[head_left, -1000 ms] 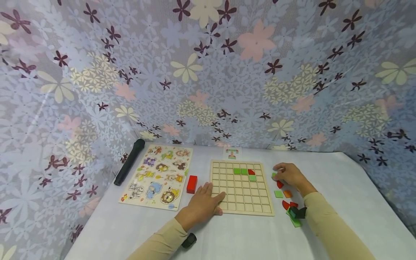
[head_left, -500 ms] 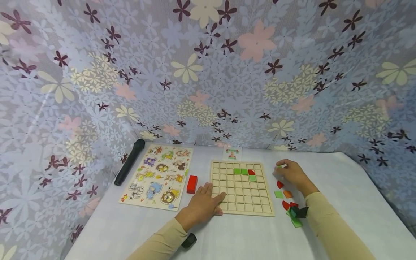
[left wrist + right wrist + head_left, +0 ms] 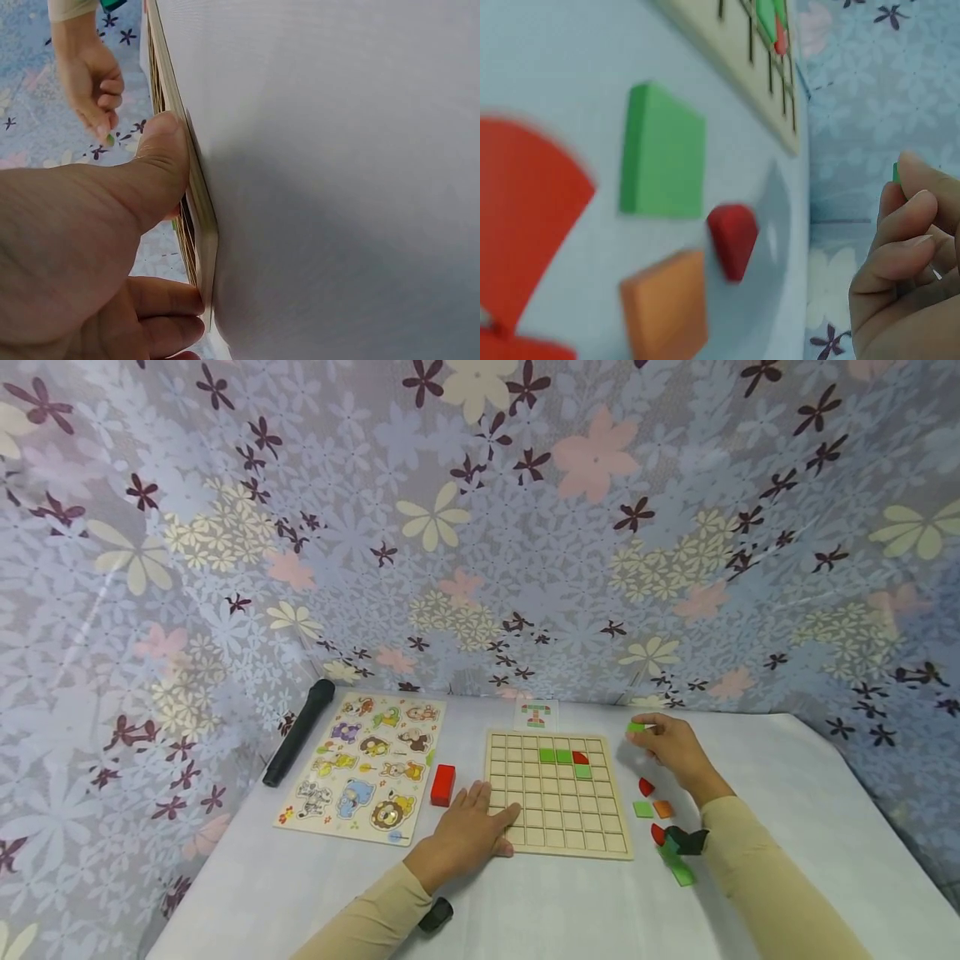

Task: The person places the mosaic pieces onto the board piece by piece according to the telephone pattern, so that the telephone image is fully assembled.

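Note:
My right hand point(image 3: 671, 747) pinches a small green square tile point(image 3: 636, 727) between thumb and fingertips, raised beyond the board's right side. Only a sliver of that tile shows in the right wrist view. My left hand point(image 3: 468, 831) rests at the near left corner of a wooden grid board point(image 3: 558, 837), fingers along its left side and thumb on its near edge. In the left wrist view the thumb and fingers press the board's edge point(image 3: 196, 187). Two green tiles point(image 3: 555, 756), a red rounded tile point(image 3: 580, 757) and a paler green tile point(image 3: 582, 771) sit in the grid.
Right of the board lie a red wedge-shaped tile point(image 3: 647, 787), a light green square point(image 3: 642, 809), an orange square point(image 3: 663, 808) and more pieces. A pattern card point(image 3: 536, 715) is behind the board. Leftward are a red block point(image 3: 443, 785), an animal puzzle point(image 3: 360, 768) and a black microphone point(image 3: 298, 735).
My right hand has picked up the green tile from the right of the board and lifted it up and away. The left hand stays in place at the board's corner.

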Demonstrator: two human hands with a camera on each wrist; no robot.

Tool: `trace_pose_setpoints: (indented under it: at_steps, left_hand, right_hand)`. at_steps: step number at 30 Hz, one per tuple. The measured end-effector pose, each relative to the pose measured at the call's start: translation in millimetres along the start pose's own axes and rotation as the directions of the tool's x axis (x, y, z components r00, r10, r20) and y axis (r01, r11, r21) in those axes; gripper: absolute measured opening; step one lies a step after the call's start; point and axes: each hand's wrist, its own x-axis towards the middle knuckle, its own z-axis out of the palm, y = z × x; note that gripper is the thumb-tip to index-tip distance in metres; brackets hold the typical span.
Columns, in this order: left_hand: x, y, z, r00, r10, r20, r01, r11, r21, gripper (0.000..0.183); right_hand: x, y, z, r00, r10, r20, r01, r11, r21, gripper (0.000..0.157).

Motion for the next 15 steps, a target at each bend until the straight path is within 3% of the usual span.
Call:
trace_pose_setpoints:
  at_steps: [7,15]
  left_hand:
    - [-1.5,0.3,-2.1,1.0,0.002,-0.002,-0.002,1.0,-0.007,0.065]
    - [-1.9,0.9,-3.0,1.0,-0.007,0.014,0.007,1.0,-0.026,0.066]
  right_hand:
    - [4,-18,12.4,0.998,-0.055,0.036,0.052,0.995,0.091,0.053]
    - [7,-30,38.4,0.997,-0.067,0.048,0.056,0.979,0.197,0.051]
